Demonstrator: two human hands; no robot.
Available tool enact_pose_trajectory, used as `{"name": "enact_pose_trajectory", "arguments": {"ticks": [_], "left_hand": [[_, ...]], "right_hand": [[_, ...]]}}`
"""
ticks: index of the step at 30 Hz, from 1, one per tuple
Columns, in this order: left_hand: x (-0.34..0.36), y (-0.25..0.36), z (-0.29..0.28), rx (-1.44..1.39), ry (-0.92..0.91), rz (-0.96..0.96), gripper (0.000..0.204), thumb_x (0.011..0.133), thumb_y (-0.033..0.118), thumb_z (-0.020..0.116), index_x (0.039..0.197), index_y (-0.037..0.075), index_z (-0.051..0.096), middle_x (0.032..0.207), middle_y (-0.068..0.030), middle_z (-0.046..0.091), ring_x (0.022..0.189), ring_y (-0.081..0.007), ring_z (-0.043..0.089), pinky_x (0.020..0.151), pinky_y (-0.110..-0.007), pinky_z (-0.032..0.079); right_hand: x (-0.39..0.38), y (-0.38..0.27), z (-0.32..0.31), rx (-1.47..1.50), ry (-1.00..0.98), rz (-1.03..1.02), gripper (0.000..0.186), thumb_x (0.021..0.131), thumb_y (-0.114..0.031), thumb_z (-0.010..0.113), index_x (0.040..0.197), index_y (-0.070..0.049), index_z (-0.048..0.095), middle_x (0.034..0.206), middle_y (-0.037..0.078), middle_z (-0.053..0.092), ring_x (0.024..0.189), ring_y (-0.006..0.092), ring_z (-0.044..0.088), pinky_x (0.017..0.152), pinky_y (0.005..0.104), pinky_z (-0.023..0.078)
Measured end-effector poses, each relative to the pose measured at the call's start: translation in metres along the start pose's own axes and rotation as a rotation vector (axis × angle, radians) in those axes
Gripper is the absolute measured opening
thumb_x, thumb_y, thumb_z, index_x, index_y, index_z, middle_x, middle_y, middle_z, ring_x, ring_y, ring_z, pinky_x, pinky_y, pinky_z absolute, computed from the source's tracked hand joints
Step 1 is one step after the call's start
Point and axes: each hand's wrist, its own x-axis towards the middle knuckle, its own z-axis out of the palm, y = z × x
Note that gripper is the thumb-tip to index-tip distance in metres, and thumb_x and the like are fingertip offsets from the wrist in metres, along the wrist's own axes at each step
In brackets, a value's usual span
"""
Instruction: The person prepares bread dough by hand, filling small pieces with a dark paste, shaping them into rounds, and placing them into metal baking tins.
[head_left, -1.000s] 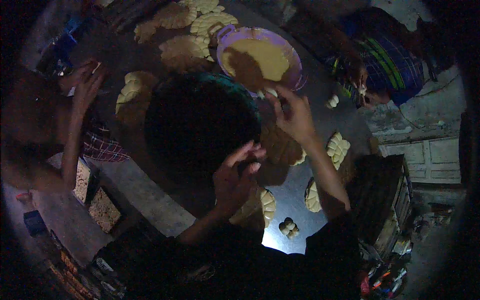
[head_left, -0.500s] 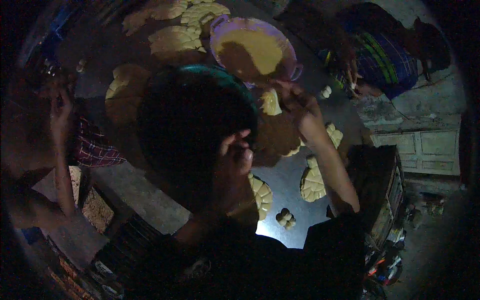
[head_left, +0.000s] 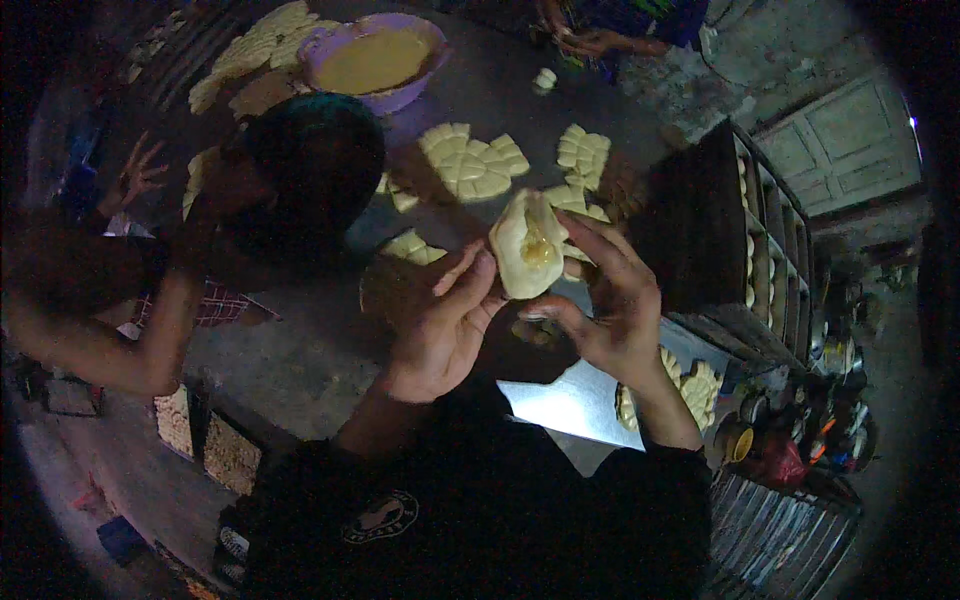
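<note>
A pale, flattened piece of dough [head_left: 516, 262] is held up in front of me, with a glossy yellowish filling in the hollow at its middle. My left hand [head_left: 445, 335] pinches its left edge between thumb and fingers. On the other side, my right hand [head_left: 622, 300] grips the right edge, its thumb spread below. Beneath the hands, a small cluster of dough balls is partly hidden in shadow. Sheets of scored dough pieces [head_left: 470, 165] lie on the dark table beyond. A purple basin [head_left: 405, 97] of yellowish filling stands at the far left.
A dark rounded shape [head_left: 315, 165] with a teal edge blocks part of the table at left, beside a co-worker's bare arm [head_left: 170, 330]. Another person's hands [head_left: 595, 42] show at the top. A wooden rack [head_left: 740, 240] stands at right. Trays [head_left: 232, 452] lie lower left.
My right hand has come back from beside the basin with the filled dough, and both hands now hold it. The view has shifted, and the dark rounded shape sits farther left.
</note>
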Motion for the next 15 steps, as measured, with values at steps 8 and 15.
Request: {"name": "enact_pose_trajectory", "arguments": {"ticks": [8,15], "left_hand": [[-0.063,-0.089,0.06,0.316,-0.077,0.035,0.036,0.095,0.006,0.061,0.129,-0.002,0.056,0.135,-0.0111,0.055,0.121,-0.0186,0.053,0.1,-0.034,0.044],[-0.089,-0.148,0.075,0.641,-0.07,0.094,0.018,0.095,-0.002,0.052,0.098,-0.008,0.068,0.093,-0.0101,0.071,0.086,-0.0133,0.065,0.078,-0.025,0.051]], "right_hand": [[-0.113,-0.035,-0.057,-0.272,0.145,-0.224,0.036,0.072,-0.005,0.078,0.107,0.0,0.069,0.115,0.017,0.066,0.099,0.0302,0.066,0.082,0.0355,0.054],[-0.18,-0.095,-0.1,-0.735,-0.048,-0.29,0.039,0.071,-0.005,0.079,0.108,-0.001,0.069,0.113,0.011,0.067,0.095,0.0279,0.064,0.077,0.0366,0.053]]}}
